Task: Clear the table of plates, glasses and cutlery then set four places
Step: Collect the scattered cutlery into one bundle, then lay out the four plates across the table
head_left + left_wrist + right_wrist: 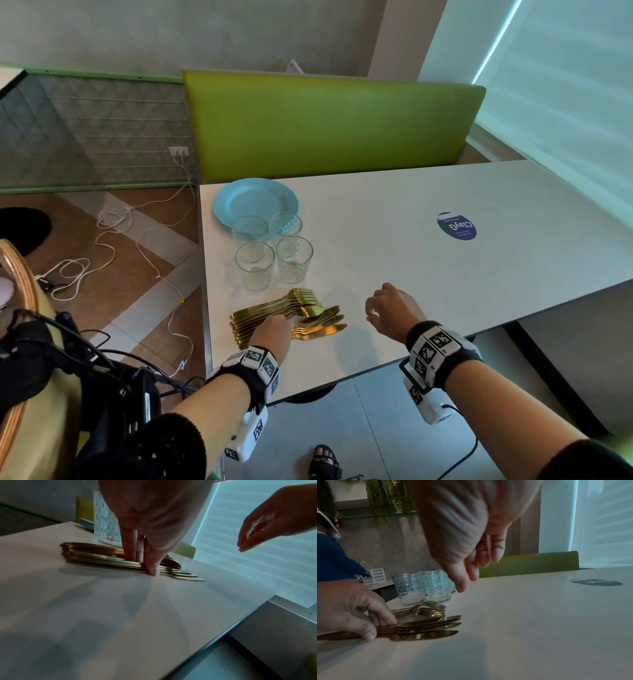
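White and mostly bare, the table [411, 260] carries everything gathered at its left edge: stacked blue plates [255, 202] at the far-left corner, four glasses [274, 253] just nearer, and gold cutlery [287, 318] piled near the front-left corner. Clearing looks finished; no place is set yet. The left hand [270, 337] pinches handles in the cutlery pile, while the right hand [394, 308] hovers beside it, fingers relaxed and holding nothing.

White table [394, 274] carries blue plates [255, 200], four glasses [274, 250], gold cutlery [308, 313].
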The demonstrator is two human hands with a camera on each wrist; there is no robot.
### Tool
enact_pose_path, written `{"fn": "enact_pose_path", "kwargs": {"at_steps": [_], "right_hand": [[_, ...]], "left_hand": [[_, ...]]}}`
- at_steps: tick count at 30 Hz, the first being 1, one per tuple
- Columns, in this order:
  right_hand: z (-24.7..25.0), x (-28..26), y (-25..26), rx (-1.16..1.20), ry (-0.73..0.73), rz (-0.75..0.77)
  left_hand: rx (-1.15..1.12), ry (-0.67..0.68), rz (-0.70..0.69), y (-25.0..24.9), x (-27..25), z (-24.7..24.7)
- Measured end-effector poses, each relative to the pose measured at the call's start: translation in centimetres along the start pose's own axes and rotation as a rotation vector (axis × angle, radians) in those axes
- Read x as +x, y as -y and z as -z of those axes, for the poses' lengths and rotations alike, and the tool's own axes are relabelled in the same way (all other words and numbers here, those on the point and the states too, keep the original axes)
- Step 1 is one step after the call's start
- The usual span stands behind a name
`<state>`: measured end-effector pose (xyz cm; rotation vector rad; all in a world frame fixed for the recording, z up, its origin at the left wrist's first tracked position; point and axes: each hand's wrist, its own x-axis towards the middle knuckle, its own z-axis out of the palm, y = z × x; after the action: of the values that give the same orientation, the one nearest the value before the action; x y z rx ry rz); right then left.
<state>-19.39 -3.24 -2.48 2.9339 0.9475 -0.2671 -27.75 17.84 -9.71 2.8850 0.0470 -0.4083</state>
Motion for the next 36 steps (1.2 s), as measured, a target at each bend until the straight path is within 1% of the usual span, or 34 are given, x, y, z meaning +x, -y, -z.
{"fn": "enact_pose_path", "kwargs": {"at_steps": [7,10,11,13,15,16,18,20,22,24,26,28,29,31,33,36], "right_hand": [[0.6,2.9,-0.4,0.022,0.007,0.003],[1.1,4.9,-0.8,0.027,0.004,-0.002],[1.3,5.7,-0.9,0.034,0.007,-0.008],[2.0,7.9,-1.2,0.065,0.018,-0.029],[3.0,10.6,-1.6,0.118,0.024,-0.067],[3.6,12.2,-1.7,0.150,0.030,-0.089],[4.9,15.5,-2.0,0.212,0.049,-0.125],[6.0,18.9,-2.2,0.240,0.090,-0.132],[7.1,22.3,-2.4,0.262,0.127,-0.127],[7.7,25.6,-2.4,0.272,0.181,-0.127],[7.8,28.5,-2.2,0.268,0.234,-0.132],[7.3,31.3,-2.0,0.281,0.260,-0.148],[7.1,31.9,-1.8,0.308,0.265,-0.166],[6.2,34.2,-1.4,0.379,0.281,-0.205],[5.1,35.4,-0.9,0.450,0.297,-0.233],[3.2,37.2,-0.3,0.552,0.329,-0.273]], "left_hand": [[0.085,-0.037,-0.010,0.0,0.7,1.5],[0.086,-0.073,-0.056,0.1,1.8,3.4],[0.069,-0.111,-0.079,0.2,2.3,4.4],[0.002,-0.248,-0.107,0.4,3.7,7.0],[-0.086,-0.372,-0.089,1.0,5.5,10.4],[-0.143,-0.404,-0.065,1.5,6.5,12.4],[-0.253,-0.414,-0.010,2.8,8.7,16.2],[-0.355,-0.386,0.043,4.8,11.1,19.6],[-0.404,-0.335,0.108,7.3,13.5,22.4],[-0.391,-0.247,0.204,10.1,15.8,24.1],[-0.367,-0.152,0.319,13.0,18.0,24.8],[-0.345,-0.053,0.424,15.6,20.0,24.6],[-0.337,0.001,0.461,16.5,20.4,24.2],[-0.374,0.069,0.544,18.6,21.9,22.9],[-0.440,0.087,0.616,20.1,22.6,21.3],[-0.420,0.130,0.674,21.5,23.7,18.6]]}}
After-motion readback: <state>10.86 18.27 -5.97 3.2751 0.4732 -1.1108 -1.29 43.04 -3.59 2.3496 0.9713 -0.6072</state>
